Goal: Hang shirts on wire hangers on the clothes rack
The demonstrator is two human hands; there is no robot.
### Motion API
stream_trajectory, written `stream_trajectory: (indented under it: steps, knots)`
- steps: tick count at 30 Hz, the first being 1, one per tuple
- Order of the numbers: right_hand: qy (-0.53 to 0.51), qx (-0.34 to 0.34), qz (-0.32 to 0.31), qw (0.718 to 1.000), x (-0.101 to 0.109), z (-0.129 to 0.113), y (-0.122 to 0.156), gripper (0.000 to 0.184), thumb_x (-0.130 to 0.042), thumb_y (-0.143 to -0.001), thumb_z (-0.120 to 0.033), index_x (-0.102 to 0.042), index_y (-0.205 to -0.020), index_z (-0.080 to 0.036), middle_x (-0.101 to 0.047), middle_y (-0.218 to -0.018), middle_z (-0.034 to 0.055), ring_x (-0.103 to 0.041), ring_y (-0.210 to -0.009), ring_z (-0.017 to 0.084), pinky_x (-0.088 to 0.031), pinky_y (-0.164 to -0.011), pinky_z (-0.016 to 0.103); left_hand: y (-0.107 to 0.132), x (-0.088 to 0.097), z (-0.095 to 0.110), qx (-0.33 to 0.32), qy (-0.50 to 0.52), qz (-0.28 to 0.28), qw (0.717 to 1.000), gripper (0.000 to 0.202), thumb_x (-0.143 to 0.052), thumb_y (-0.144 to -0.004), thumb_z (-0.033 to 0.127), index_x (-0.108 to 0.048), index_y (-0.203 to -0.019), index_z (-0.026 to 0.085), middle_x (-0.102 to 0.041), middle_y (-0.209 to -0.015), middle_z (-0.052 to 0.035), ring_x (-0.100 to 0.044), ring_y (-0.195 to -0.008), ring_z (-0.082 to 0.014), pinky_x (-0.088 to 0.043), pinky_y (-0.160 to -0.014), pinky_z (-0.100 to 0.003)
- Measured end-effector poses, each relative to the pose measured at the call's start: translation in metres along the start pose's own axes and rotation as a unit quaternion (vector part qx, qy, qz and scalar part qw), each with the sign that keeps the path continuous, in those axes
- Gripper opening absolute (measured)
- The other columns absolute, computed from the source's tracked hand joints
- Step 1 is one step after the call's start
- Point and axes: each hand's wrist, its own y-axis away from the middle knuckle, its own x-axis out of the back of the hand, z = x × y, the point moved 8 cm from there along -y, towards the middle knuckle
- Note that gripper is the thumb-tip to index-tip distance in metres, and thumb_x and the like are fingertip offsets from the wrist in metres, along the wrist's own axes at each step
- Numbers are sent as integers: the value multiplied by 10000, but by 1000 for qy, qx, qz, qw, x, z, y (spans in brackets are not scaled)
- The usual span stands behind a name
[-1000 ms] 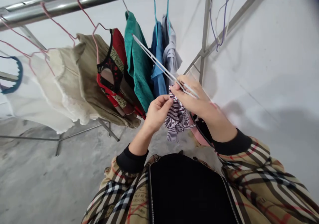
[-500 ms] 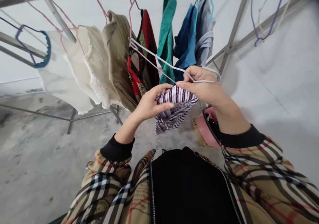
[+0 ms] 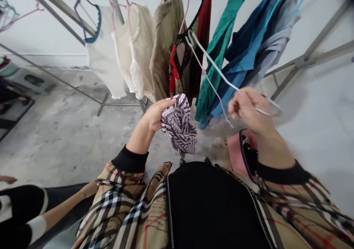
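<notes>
My left hand [image 3: 156,115] grips a bunched striped cloth garment [image 3: 181,125] in white, dark and reddish lines, pinched at its upper left edge. The garment hangs loose below my fingers, over the floor. To the right, my right hand [image 3: 250,107] is closed around a white wire clothes hanger [image 3: 214,65], slightly smeared by motion. The hanger's long arms point up and left, in front of a green cloth [image 3: 221,55] and a red patterned garment [image 3: 177,66]. Hanger and striped garment are apart.
A metal rack carries a white top [image 3: 103,53], a cream lace top [image 3: 138,57], a khaki garment [image 3: 167,42] and blue clothing [image 3: 246,53]. A pink bag [image 3: 239,155] stands on the floor at right. Another person's arm [image 3: 69,203] reaches in at lower left.
My right hand has drawn the hanger away to the right, off the striped garment, which stays in my left hand. The view has turned left, and another person's arm has appeared.
</notes>
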Motion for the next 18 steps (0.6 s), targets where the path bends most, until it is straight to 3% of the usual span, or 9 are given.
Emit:
stream_trajectory:
  steps: [4, 8, 11, 14, 18]
  knots:
    - [-20, -121, -130, 984, 27, 39, 66, 277, -499, -945, -511, -611, -854, -275, -529, -555, -5, -487, -454, 138, -336, -395, 269, 21, 26, -9, -26, 83, 57, 995, 210, -606, -866, 302, -689, -951, 129, -747, -794, -62, -720, -758, -209, -577, -820, -381]
    - [51, -189, -283, 939, 20, 62, 95, 358, -452, -947, -549, -638, -939, -243, -535, -535, 6, -455, -442, 144, -330, -393, 277, 40, 37, -24, -48, 137, 128, 981, 237, -568, -891, 329, -680, -944, 127, -751, -809, -65, -723, -825, -226, -572, -849, -392]
    - [68, -175, -329, 925, -7, 59, 85, 426, -418, -948, -570, -636, -925, -206, -530, -531, -10, -413, -414, 108, -315, -398, 254, 47, 40, -32, -68, 149, 164, 973, 234, -582, -886, 340, -682, -936, 135, -748, -802, -59, -720, -791, -214, -578, -811, -372]
    - [48, -138, -375, 916, -47, 60, 72, 431, -405, -953, -555, -637, -932, -192, -530, -536, -33, -404, -428, 84, -319, -435, 226, 54, 36, -38, -98, 133, 185, 969, 258, -625, -864, 375, -684, -955, 140, -742, -821, -56, -705, -738, -186, -575, -753, -334]
    - [14, -112, -416, 902, -104, 84, 62, 385, -429, -948, -488, -650, -888, -177, -520, -498, -44, -411, -439, 87, -338, -469, 223, 63, 8, -59, -135, 61, 191, 970, 341, -660, -832, 467, -688, -954, 150, -710, -790, -42, -661, -679, -153, -546, -680, -286]
